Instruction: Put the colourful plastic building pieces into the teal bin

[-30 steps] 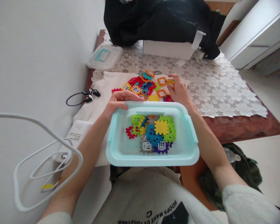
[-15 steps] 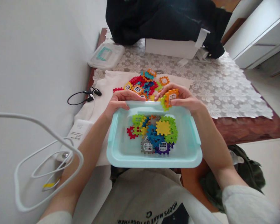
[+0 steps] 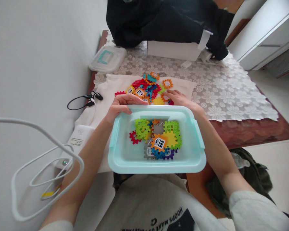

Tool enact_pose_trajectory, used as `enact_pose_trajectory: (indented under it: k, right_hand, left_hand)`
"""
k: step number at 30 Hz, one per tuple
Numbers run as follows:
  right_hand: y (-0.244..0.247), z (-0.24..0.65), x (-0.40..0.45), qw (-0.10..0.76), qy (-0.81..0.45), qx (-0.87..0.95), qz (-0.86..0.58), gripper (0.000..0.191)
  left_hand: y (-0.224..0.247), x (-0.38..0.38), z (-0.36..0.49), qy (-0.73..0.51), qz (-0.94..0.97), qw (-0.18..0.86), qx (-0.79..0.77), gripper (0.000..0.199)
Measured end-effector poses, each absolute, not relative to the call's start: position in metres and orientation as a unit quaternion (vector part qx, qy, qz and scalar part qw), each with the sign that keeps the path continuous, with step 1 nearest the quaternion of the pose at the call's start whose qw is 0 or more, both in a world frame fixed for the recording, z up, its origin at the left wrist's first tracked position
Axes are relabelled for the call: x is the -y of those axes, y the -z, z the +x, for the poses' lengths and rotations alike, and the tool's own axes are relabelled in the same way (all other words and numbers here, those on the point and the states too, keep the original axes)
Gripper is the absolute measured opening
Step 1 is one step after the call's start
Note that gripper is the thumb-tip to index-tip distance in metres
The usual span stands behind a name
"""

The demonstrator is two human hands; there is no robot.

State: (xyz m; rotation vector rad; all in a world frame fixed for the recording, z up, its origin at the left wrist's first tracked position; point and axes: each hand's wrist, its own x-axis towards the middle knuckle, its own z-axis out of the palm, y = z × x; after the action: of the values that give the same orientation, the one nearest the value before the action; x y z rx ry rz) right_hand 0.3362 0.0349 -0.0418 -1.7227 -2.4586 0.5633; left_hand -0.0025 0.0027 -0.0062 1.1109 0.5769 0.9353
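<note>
Pale aqua plastic tub [image 3: 156, 169] sits at the near edge of the white cloth [image 3: 103, 109], now with an orange window tile [image 3: 159, 143] atop its interlocking plastic tiles [image 3: 165, 128]. Left hand [image 3: 124, 107] curls around the far rim; right hand [image 3: 180, 99], open and empty, seems to touch the colourful tile heap [image 3: 144, 89] beyond.

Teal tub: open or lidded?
Open. No lid covers the tub, so the plastic tiles show bare inside. A clear lid, probably its own, lies at the table's far end.
</note>
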Motion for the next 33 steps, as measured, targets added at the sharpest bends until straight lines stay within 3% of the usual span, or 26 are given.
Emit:
enact_pose_trajectory:
  k: [3,8,17,24,29,33]
  right_hand:
    - [0.039,0.331,-0.034,0.072,-0.155,0.818,-0.550,0.067]
    - [0.040,0.324,-0.031,0.165,-0.154,0.791,-0.568,0.064]
    - [0.048,0.319,-0.042,0.259,-0.123,0.760,-0.583,0.023]
    - [0.044,0.319,-0.045,0.382,-0.139,0.710,-0.575,0.028]
    - [0.038,0.318,-0.046,0.541,-0.288,0.625,-0.484,0.054]
    - [0.023,0.318,-0.038,0.592,-0.389,0.590,-0.387,0.066]
  left_hand:
    - [0.005,-0.002,-0.002,-0.421,0.502,0.708,-0.262,0.035]
    - [0.004,-0.001,-0.001,-0.421,0.521,0.696,-0.257,0.036]
    - [0.005,-0.002,-0.001,-0.425,0.512,0.704,-0.249,0.036]
    - [0.005,-0.002,0.000,-0.432,0.473,0.722,-0.261,0.032]
    - [0.009,-0.003,-0.002,-0.432,0.456,0.730,-0.269,0.033]
    - [0.009,-0.003,-0.002,-0.431,0.458,0.733,-0.261,0.032]
